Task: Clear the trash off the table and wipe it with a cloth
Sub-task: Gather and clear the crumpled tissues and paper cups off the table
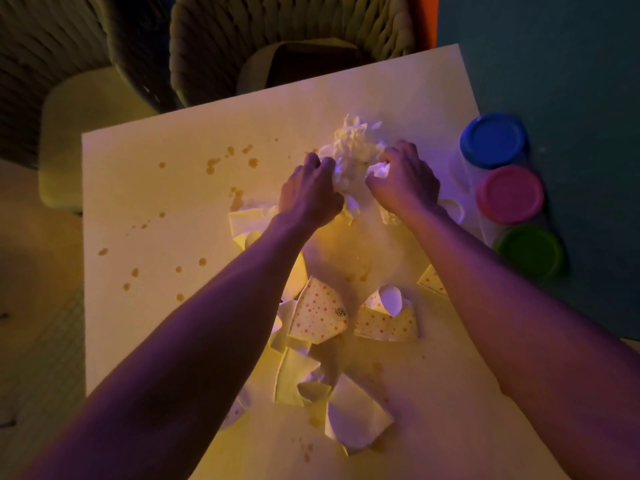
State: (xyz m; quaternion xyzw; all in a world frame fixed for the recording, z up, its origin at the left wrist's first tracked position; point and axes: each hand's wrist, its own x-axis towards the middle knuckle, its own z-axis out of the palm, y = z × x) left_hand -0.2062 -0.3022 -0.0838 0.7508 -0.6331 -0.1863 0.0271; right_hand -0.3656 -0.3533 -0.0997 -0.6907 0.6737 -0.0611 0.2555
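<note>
Tissue wad [353,150], toward the surface's [156,188] far right corner: between both hands, left hand [310,192] and right hand [403,181] curled on it, equally near; cups [318,315] behind, nearer edge.

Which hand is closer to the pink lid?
The right hand. It grips the crumpled tissue just left of the pink lid. The left hand holds the tissue's other side, farther from the lid.

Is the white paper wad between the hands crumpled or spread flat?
Crumpled. The white paper wad stands in a bunched, creased heap on the table, with the left hand and right hand closing on it from each side.
</note>
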